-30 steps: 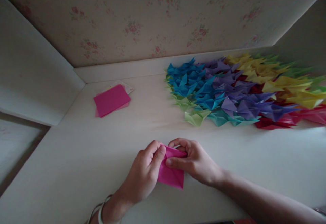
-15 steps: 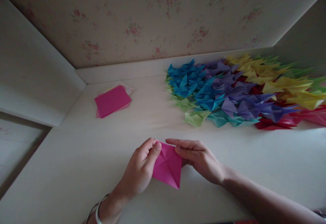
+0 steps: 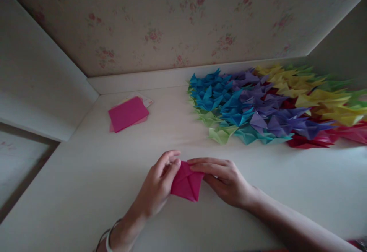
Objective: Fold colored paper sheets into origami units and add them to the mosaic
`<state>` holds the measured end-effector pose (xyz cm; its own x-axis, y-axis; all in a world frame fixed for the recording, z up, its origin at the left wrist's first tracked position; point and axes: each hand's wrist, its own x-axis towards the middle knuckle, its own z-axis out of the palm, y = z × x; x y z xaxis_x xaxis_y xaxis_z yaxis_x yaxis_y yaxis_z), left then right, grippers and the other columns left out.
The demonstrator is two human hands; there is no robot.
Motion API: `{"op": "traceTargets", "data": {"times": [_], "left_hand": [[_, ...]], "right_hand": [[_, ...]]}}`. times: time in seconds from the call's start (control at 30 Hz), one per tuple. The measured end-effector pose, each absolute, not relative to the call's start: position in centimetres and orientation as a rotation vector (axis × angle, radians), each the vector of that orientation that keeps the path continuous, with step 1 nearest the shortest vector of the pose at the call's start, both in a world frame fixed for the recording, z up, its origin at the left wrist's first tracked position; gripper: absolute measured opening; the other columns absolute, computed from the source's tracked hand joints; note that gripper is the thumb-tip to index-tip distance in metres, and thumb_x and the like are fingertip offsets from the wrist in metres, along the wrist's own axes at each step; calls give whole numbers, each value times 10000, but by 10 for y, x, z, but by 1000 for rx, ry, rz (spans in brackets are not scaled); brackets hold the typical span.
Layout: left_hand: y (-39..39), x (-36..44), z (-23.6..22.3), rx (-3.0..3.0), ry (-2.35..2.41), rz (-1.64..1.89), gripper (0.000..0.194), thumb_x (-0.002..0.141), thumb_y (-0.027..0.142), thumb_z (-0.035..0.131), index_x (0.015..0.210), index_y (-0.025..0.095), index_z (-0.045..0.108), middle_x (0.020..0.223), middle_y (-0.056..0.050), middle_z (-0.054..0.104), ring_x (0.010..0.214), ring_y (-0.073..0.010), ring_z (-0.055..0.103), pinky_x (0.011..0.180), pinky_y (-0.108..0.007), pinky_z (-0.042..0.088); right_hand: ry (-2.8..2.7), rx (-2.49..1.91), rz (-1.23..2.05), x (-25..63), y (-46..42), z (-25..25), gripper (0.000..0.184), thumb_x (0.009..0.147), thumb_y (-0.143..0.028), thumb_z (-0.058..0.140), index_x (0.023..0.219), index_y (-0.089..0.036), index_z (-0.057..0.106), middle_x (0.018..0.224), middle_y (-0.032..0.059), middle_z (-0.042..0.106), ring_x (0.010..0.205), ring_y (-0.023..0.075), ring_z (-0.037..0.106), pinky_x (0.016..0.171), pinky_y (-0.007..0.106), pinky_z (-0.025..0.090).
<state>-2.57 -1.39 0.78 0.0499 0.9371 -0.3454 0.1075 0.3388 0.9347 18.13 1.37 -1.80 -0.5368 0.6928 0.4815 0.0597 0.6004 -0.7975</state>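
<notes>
A folded square of pink origami paper (image 3: 187, 185), with crease lines crossing on its face, is between my hands near the front of the white table. My left hand (image 3: 159, 183) pinches its left side, thumb on top and the index finger curved above the upper edge. From the right, my right hand (image 3: 226, 179) has its fingers laid over the upper right edge, with the thumb at the right corner. The fingers' undersides and the paper's back are hidden.
A stack of pink paper sheets (image 3: 128, 114) lies at the back left of the white table (image 3: 86, 191). Many folded paper cranes (image 3: 258, 106) in blue, purple, yellow, green and red spread over the back right. A wallpapered wall (image 3: 172, 26) rises behind, a white panel (image 3: 37, 60) at left.
The upper part of the pink paper has been folded over, so it looks shorter. My right fingers have moved onto its top edge, and my left index finger has lifted slightly.
</notes>
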Motion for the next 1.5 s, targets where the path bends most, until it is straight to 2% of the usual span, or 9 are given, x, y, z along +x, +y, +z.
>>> {"op": "traceTargets", "data": {"times": [0.13,0.27,0.33,0.43,0.63,0.83,0.97,1.23,1.5], "left_hand": [[-16,-34,13,1183,1274,835,440,988,524,452,1333,290,592,1404,-54,589,1179,-234,583,974,-313,459],[-17,-37,14,1244,1130,694,428,953,507,547,1241,215,668,1051,-74,747,856,-199,657,784,-287,519],[-16,-34,14,1256,1144,677,336,914,440,645,1112,178,718,875,-55,745,764,-181,644,700,-258,521],[-15,-29,15,1246,1124,694,245,914,373,662,996,161,753,811,-46,734,731,-170,645,673,-249,544],[-15,-30,19,1126,934,710,234,958,311,610,1030,175,787,772,-37,740,677,-133,660,618,-216,570],[-18,-34,10,852,800,739,201,894,284,693,1011,169,809,744,-46,745,650,-130,660,586,-205,569],[-20,-31,6,794,788,806,224,868,292,718,1054,199,800,740,-38,734,644,-147,660,579,-228,559],[-16,-27,18,1252,1000,750,265,966,331,587,1046,182,790,778,-37,742,715,-166,629,681,-269,496],[-16,-31,6,1115,1172,837,178,859,284,721,994,212,812,926,-55,796,818,-190,668,719,-258,507]], "right_hand": [[-1939,-834,929,182,13,-15,175,946,-135,604,1060,-155,736,919,88,785,788,169,736,701,231,561],[-1875,-991,1202,183,12,-7,222,965,-240,583,852,-139,745,688,50,722,595,142,650,552,222,496],[-1803,-1002,1384,183,12,-5,261,965,-281,583,827,-129,744,659,52,711,592,144,649,554,222,503],[-1677,-979,1580,184,13,-3,276,953,-323,604,862,-112,758,652,59,713,592,142,649,563,222,518],[-1348,-858,1903,186,14,-5,226,894,-329,697,858,-127,793,635,42,721,551,117,644,545,210,528],[-921,-714,2152,183,13,-12,137,780,-282,814,859,-171,828,606,38,756,476,102,667,498,178,528],[-801,-667,2194,181,12,-13,135,716,-284,853,806,-185,831,586,36,756,449,114,674,466,179,523],[-1119,-869,2054,177,11,-6,267,813,-368,769,852,-105,755,591,37,711,487,116,647,493,202,518],[-1054,-856,2033,174,6,-7,299,799,-368,792,982,-141,726,594,5,696,485,127,646,490,224,520]]}}
